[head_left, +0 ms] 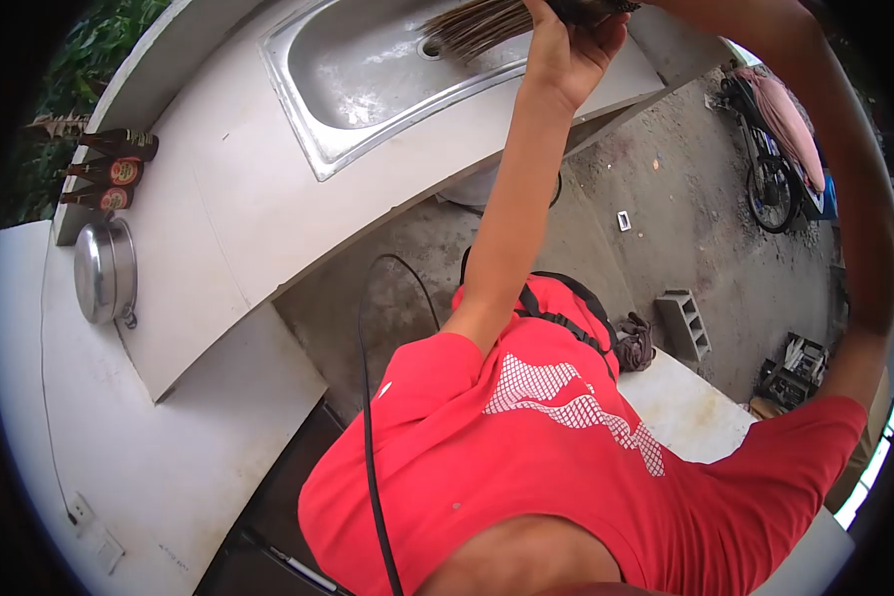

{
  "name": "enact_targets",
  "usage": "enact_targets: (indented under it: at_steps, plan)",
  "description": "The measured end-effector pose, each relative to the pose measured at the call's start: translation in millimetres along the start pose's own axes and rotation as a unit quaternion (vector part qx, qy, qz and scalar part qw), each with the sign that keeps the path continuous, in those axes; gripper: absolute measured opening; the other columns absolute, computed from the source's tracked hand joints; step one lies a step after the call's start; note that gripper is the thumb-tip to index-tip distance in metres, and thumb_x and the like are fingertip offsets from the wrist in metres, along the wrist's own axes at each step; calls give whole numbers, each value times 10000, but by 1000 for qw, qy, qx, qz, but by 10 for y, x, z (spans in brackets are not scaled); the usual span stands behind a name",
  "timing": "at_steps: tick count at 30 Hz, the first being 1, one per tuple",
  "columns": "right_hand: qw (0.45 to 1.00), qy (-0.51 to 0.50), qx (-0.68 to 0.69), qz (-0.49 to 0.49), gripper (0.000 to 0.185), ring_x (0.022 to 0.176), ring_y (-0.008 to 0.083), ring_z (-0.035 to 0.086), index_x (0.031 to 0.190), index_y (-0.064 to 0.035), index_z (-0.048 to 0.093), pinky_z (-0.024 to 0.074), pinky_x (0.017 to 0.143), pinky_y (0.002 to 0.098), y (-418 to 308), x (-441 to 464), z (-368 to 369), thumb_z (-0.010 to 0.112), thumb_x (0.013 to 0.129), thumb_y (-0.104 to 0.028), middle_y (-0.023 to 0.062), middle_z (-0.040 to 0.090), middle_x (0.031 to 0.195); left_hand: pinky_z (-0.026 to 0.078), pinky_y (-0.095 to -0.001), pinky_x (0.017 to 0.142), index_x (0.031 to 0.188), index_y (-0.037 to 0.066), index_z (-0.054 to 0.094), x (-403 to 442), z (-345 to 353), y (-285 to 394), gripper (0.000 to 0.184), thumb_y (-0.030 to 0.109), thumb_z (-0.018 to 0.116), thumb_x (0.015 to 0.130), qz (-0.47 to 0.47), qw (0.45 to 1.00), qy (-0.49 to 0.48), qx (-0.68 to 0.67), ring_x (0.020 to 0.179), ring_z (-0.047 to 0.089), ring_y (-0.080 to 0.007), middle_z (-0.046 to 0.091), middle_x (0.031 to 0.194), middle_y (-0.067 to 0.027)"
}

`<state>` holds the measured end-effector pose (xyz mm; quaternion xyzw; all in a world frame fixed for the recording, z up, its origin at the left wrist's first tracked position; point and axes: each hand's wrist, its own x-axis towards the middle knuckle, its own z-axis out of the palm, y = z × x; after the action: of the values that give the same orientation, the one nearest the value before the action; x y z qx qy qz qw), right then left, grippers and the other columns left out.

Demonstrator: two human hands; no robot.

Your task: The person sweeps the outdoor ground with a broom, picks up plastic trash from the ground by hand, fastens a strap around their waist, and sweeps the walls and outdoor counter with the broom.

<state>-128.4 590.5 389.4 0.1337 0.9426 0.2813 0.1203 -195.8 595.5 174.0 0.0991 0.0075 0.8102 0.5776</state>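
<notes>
My left hand [578, 62] reaches up to the top edge of the view, its fingers curled round the dark bound part of a stick broom [479, 28]. The broom's thin brown bristles spread to the left, over the metal sink [368, 74] and close to its drain. My right arm [844, 129] arcs round the right side to the top edge, near the broom's bound end. My right hand itself lies beyond the frame.
Several brown bottles [119, 171] and a lidded metal pot [105, 270] stand at the left of the white counter [219, 209]. A bicycle [770, 179], a hollow concrete block [683, 325] and a red bag [576, 308] are to the right. A black cable [365, 397] hangs before my shirt.
</notes>
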Motion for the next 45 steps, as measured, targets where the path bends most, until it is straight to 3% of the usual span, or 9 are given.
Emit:
enact_targets:
  at_steps: [15, 19, 23, 31, 36, 42, 43, 44, 45]
  plan:
    - [988, 34, 74, 133, 318, 746, 186, 586, 1021, -94, 606, 446, 675, 296, 257, -992, 386, 643, 761, -274, 82, 611, 848, 451, -257, 704, 1041, 88, 534, -230, 508, -614, 510, 548, 425, 850, -15, 999, -12, 31, 819, 576, -139, 600, 934, -23]
    - [903, -98, 249, 337, 451, 907, 119, 563, 1216, -106, 508, 425, 803, 251, 380, -1984, 980, 616, 820, -291, 65, 587, 1072, 426, -335, 773, 976, 55, 538, -706, 546, -1225, 471, 499, 446, 847, -5, 977, -4, 214, 859, 558, -180, 586, 887, -50]
    - [733, -77, 490, 466, 335, 810, 102, 530, 1004, 32, 574, 417, 748, 220, -239, -3175, 1607, 686, 715, -92, 43, 590, 895, 366, -287, 879, 1062, 14, 498, -1449, 310, -1741, 390, 284, 615, 806, -152, 961, -43, 228, 1007, 454, -143, 519, 1015, -50]
    - [329, -179, 702, 605, 226, 664, 64, 513, 871, 19, 601, 408, 621, 191, -1594, -4626, 2164, 681, 699, -104, 5, 587, 743, 325, -312, 955, 1185, -26, 449, -2576, -171, -2233, 510, 322, 580, 836, -541, 791, -130, 254, 1102, 432, -190, 491, 1171, -115]
    - [287, -104, 709, 635, 235, 639, 67, 504, 859, 12, 608, 400, 583, 200, -2026, -5169, 2285, 693, 692, -130, 1, 584, 724, 327, -318, 955, 1225, -39, 411, -2606, -233, -2727, 604, 435, 500, 861, -710, 609, -199, 293, 1091, 467, -228, 476, 1213, -148]
    - [275, -130, 654, 693, 342, 610, 117, 553, 859, 57, 600, 429, 560, 265, -2480, -5337, 2775, 691, 694, -228, 72, 607, 685, 398, -324, 875, 1335, 5, 221, -2686, -669, -3690, 752, 491, 501, 835, -787, 521, -38, 327, 1018, 517, -224, 412, 1286, -119]
    - [288, -140, 647, 692, 361, 617, 148, 571, 845, 60, 601, 435, 563, 283, -2555, -5280, 2980, 689, 685, -252, 97, 609, 681, 399, -326, 868, 1347, 4, 173, -2658, -691, -3816, 801, 504, 509, 821, -790, 484, -63, 372, 994, 526, -224, 424, 1283, -113]
    - [299, -154, 638, 693, 382, 624, 179, 589, 832, 62, 601, 441, 565, 301, -2631, -5202, 3209, 686, 675, -275, 122, 611, 677, 387, -350, 875, 1363, 2, 71, -2382, -361, -3962, 889, 538, 498, 796, -833, 298, -152, 439, 979, 534, -244, 444, 1277, -119]
    - [308, -166, 624, 699, 403, 631, 209, 608, 819, 65, 602, 446, 568, 319, -2724, -5150, 3449, 683, 665, -299, 147, 613, 673, 358, -378, 902, 1358, -11, 123, -2556, -770, -4145, 890, 571, 473, 782, -830, 299, -196, 427, 1035, 504, -269, 453, 1274, -140]
